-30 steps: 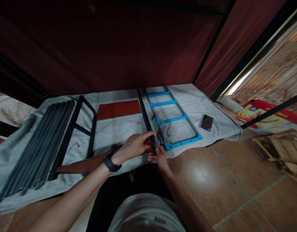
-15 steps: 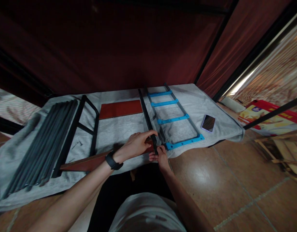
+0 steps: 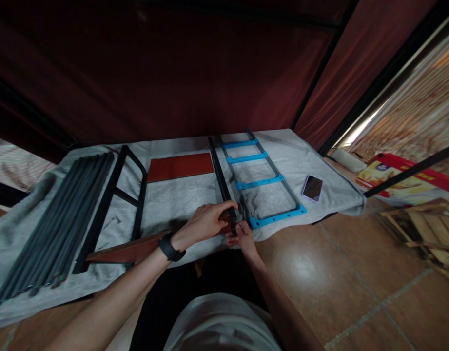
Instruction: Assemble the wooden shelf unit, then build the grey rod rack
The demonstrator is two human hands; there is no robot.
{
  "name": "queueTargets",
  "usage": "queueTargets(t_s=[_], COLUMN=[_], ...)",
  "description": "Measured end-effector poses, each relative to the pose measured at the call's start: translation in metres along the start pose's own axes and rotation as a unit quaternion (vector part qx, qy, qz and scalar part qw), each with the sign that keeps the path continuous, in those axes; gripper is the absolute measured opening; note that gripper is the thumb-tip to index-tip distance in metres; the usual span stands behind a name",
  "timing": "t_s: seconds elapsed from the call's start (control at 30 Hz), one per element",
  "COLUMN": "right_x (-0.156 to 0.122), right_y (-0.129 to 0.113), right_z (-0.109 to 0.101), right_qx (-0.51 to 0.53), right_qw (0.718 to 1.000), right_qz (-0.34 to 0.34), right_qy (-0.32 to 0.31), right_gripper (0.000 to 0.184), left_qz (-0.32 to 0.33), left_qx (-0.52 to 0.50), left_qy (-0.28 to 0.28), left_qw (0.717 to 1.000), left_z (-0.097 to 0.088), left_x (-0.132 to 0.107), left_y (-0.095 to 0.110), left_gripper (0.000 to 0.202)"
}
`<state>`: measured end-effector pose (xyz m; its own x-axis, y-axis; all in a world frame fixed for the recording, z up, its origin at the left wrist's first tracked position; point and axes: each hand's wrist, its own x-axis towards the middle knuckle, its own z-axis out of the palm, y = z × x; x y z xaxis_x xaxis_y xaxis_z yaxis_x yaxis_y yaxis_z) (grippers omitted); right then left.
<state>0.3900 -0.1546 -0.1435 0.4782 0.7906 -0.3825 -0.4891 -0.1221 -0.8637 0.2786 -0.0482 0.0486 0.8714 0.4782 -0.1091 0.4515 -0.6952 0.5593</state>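
Observation:
My left hand [image 3: 204, 222], with a black watch on its wrist, is closed round the near end of a black metal bar [image 3: 219, 170]. A narrow reddish-brown board [image 3: 125, 248] runs under my left forearm, from a black metal end frame [image 3: 102, 214] to this bar. At the bar's near end, the fingers of my right hand [image 3: 245, 240] are pinched together. Whatever they hold is too small or hidden to make out. Just right of the bar lies a grey-tubed frame with blue crosspieces [image 3: 263, 183].
Several dark grey tubes [image 3: 59, 224] lie at the left on the grey cloth [image 3: 180, 195]. A flat orange-brown panel [image 3: 180, 166] lies behind my left hand. At the right is a phone [image 3: 312, 188]. A red and yellow box [image 3: 403, 175] and a wooden rack [image 3: 429, 229] stand on the floor.
The view has shifted slightly. Both hands stay at the near end of the black bar, and my right fingers have closed in a little.

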Motion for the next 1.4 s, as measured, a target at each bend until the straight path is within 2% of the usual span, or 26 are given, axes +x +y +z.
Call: queueTargets(t_s=[0.1, 0.2, 0.3, 0.47, 0.67, 0.83, 0.97, 1.03, 1.23, 1.4], right_x=[0.001, 0.001, 0.0, -0.001, -0.001, -0.001, 0.001, 0.003, 0.005, 0.005], right_y=[-0.002, -0.002, -0.001, -0.004, -0.009, -0.005, -0.001, 0.0, 0.002, 0.004], right_z=[-0.003, -0.004, -0.006, -0.01, -0.008, -0.005, -0.008, -0.008, -0.007, -0.011], right_qx=[-0.067, -0.147, -0.168, -0.1, -0.177, -0.137, -0.099, -0.11, -0.114, -0.075], right_qw=[0.997, 0.985, 0.977, 0.99, 0.981, 0.988, 0.994, 0.993, 0.993, 0.997], right_qz=[-0.023, -0.081, -0.114, -0.093, -0.076, -0.059, -0.045, -0.043, -0.021, -0.022], right_qy=[-0.001, 0.039, 0.059, 0.021, 0.018, 0.03, -0.018, -0.019, 0.004, -0.024], right_gripper=[0.029, 0.021, 0.018, 0.02, 0.023, 0.027, 0.037, 0.039, 0.038, 0.039], left_qz=[-0.002, 0.004, 0.008, 0.013, 0.016, 0.017, 0.016, 0.016, 0.016, 0.016], left_qx=[-0.003, -0.007, -0.003, 0.004, 0.002, 0.003, 0.006, 0.006, 0.011, 0.015], left_qy=[0.001, 0.004, 0.003, 0.003, 0.006, -0.001, 0.0, -0.002, -0.001, -0.007], left_qw=[1.0, 1.0, 1.0, 1.0, 1.0, 1.0, 1.0, 1.0, 1.0, 1.0], left_z=[0.0, 0.002, 0.002, 0.001, 0.0, -0.001, -0.001, -0.001, 0.002, 0.003], left_x=[0.0, 0.001, 0.0, -0.001, -0.002, -0.003, -0.003, -0.003, -0.002, 0.0], left_y=[-0.001, -0.002, -0.003, -0.003, -0.001, 0.0, 0.0, 0.0, -0.001, -0.003], left_gripper=[0.053, 0.051, 0.049, 0.048, 0.048, 0.05, 0.051, 0.051, 0.051, 0.05])
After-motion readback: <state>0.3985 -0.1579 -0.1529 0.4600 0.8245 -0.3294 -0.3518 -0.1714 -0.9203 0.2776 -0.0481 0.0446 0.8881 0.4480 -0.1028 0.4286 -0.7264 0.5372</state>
